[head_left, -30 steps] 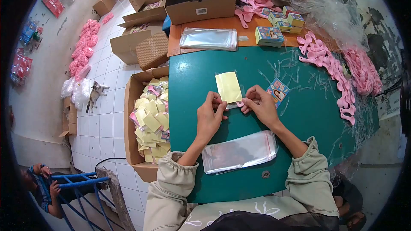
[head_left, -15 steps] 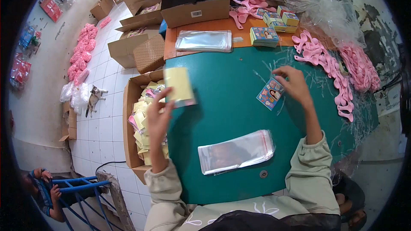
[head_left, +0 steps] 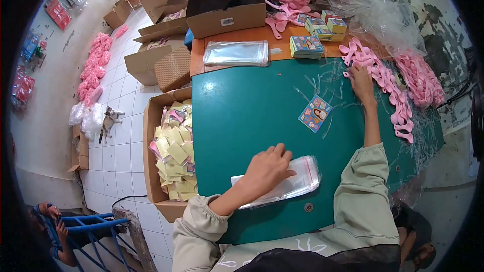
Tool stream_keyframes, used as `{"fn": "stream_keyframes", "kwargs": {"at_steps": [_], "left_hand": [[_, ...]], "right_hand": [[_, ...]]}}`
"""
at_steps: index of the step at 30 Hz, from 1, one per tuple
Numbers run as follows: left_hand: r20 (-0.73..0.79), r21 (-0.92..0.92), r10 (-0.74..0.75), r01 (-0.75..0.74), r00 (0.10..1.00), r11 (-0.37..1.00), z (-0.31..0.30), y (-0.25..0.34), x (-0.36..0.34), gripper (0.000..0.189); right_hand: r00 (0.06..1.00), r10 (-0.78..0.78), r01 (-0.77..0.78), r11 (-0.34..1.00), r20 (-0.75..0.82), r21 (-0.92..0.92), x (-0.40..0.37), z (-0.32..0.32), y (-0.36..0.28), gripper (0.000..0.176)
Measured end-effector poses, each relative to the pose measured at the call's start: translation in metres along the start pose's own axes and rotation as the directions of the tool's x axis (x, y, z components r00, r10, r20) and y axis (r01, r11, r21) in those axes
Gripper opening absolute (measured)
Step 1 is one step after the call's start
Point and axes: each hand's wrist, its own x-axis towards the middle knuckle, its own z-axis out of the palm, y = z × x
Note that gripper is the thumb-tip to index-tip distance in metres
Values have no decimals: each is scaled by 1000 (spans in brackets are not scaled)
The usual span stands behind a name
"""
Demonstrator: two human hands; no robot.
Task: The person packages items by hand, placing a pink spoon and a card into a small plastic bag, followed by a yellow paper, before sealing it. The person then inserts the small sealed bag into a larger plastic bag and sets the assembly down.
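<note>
Head view, as I watch it from my station: at the near edge of the green table (head_left: 242, 111) the left hand (head_left: 264, 168) lies palm down on a stack of clear plastic bags (head_left: 305, 174). Its fingers are stretched out flat and a little apart, they press on the top bag and do not close around anything. The stack lies flat on the near part of the table, with its right end showing free beside the hand. At the left side of the table, down on the floor, stands a cardboard box (head_left: 149, 156) full of yellow packets (head_left: 176, 151). Near the middle of the table, a little to the right, one printed card (head_left: 315, 113) lies alone, well apart from both hands. Further, at the far right part of the table, the right hand (head_left: 360, 78) reaches into a long row of pink plastic pieces (head_left: 398, 106); the fingers are bent down and touch the pieces, but I cannot tell if they grip one. Beyond the far edge of the table there is an orange tabletop (head_left: 199, 55) with a second stack of clear bags (head_left: 236, 53), a pile of printed cards (head_left: 306, 46) and an open brown box (head_left: 227, 20).
</note>
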Motion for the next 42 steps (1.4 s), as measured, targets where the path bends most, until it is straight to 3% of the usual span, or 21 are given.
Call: {"fn": "stream_keyframes", "kwargs": {"at_steps": [4,7,10,11,14,17,21,24,27,28,30,31,33,35,38,39,41,42], "left_hand": [[9,-125,18,-17,1000,992,4,-6,2,24],[-22,-154,-1,-2,1000,988,6,-9,1,22],[-90,-201,26,-44,996,979,9,-13,0,20],[-91,-209,26,-45,995,977,8,-13,0,19],[-81,-210,19,-35,997,977,6,-13,0,18],[-80,-219,1,-18,997,976,1,-10,3,16],[-55,-356,8,-27,998,934,0,-13,4,15],[-29,-419,11,-22,1000,908,-3,-16,2,13],[-27,-476,21,-31,999,879,-5,-17,3,12],[-27,-494,29,-39,999,868,-6,-17,4,13],[-29,-566,46,-54,999,822,-7,-18,3,15],[-28,-600,54,-60,998,798,-9,-18,2,16],[87,-674,45,26,995,739,-14,-20,2,17],[139,-734,40,76,989,675,-18,-22,3,16],[151,-815,7,120,989,566,-21,-22,5,12],[167,-837,-15,150,986,526,-21,-23,6,11],[196,-857,-57,199,979,476,-18,-24,9,12],[212,-856,-81,225,974,466,-16,-26,9,13]], "right_hand": [[995,-34,37,999,94,-35,-4,-16,-4,17],[953,84,-76,996,289,-40,0,-36,2,13],[996,11,-22,991,86,129,10,-21,40,13],[993,91,-104,975,76,194,19,-8,56,13],[983,126,-154,962,134,224,57,-7,57,15],[999,26,-16,949,-27,316,93,26,64,18],[994,-111,108,970,-3,-219,106,38,37,13],[988,-155,151,917,18,-368,102,44,47,13],[994,-70,56,987,-87,-147,88,9,38,15],[986,-20,30,998,-164,60,85,4,51,17],[952,121,24,886,-280,463,79,-8,79,24],[878,355,-144,834,-319,532,71,-21,77,26],[719,598,-336,745,-354,577,54,-37,78,29],[650,651,-423,739,-392,525,42,-44,94,29],[830,558,-381,563,3,734,19,-57,98,28],[812,579,-266,249,77,931,18,-56,72,22],[709,626,-346,-90,323,934,12,-87,8,20],[805,468,-345,-132,365,929,6,-84,3,22]]}}
